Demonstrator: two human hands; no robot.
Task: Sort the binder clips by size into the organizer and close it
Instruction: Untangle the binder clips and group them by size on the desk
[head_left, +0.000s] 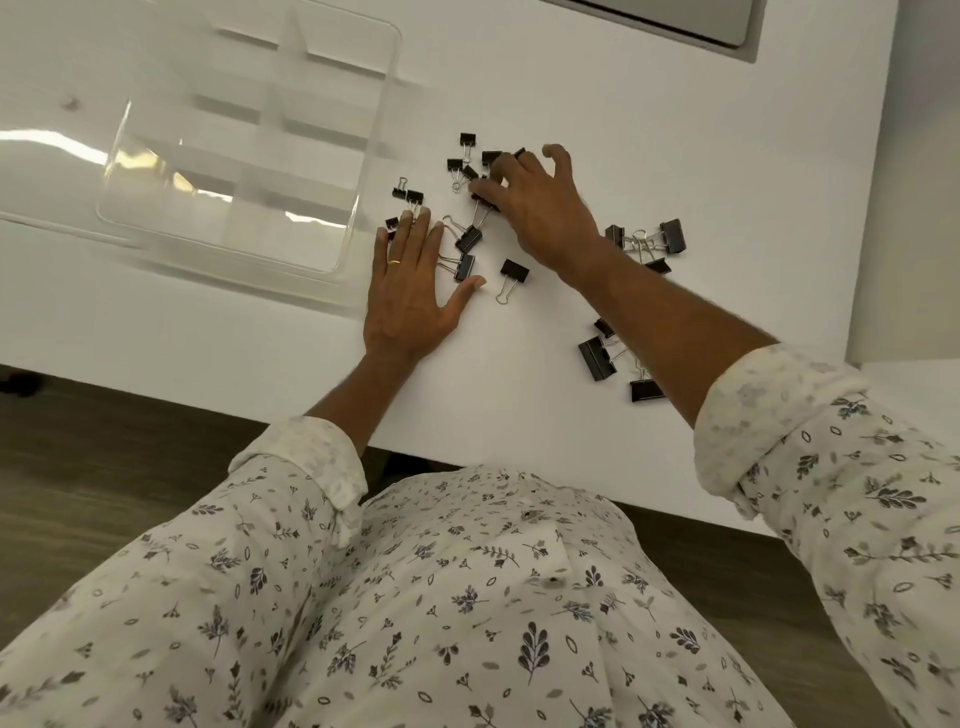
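Right hand (540, 208) had fingers curled over clips (469, 238) right of the organizer (358, 208) (pinching? couldn't tell), left hand (410, 296) flat, fingers straight; tangled handles could've dragged wrong sizes along.

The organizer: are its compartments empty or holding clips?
Empty: no clip shows inside the clear organizer; the binder clips lie outside, on the white table.

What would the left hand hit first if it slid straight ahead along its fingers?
Likely the pair of small binder clips right at its fingertips; the left hand lies flat, fingers pointing away from the person. Contact may already exist; depth is unclear.
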